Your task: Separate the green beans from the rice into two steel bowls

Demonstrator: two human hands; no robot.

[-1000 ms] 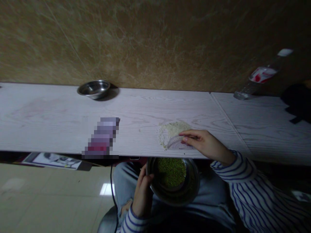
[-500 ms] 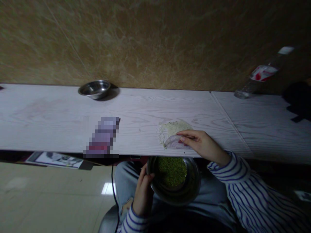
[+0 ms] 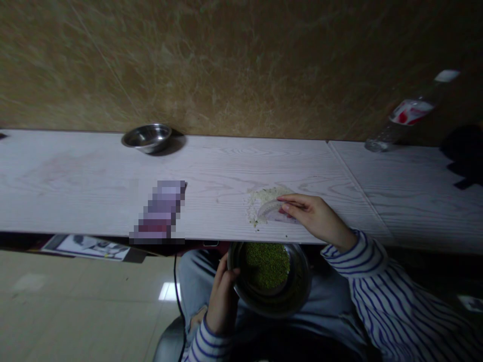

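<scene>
The left hand [image 3: 222, 300] is gripping the rim of a steel bowl [image 3: 301, 291], which is sitting below the table [image 3: 219, 171] edge at the lap and holding green beans [image 3: 267, 265]. The right hand [image 3: 317, 215] is pinching a clear curved piece [image 3: 268, 209], apparently plastic, though dim light is blurring its detail. Pale grains [image 3: 264, 193] are lying on the table just beyond it.

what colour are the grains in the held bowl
Green grains, best seen in the head view.
</scene>
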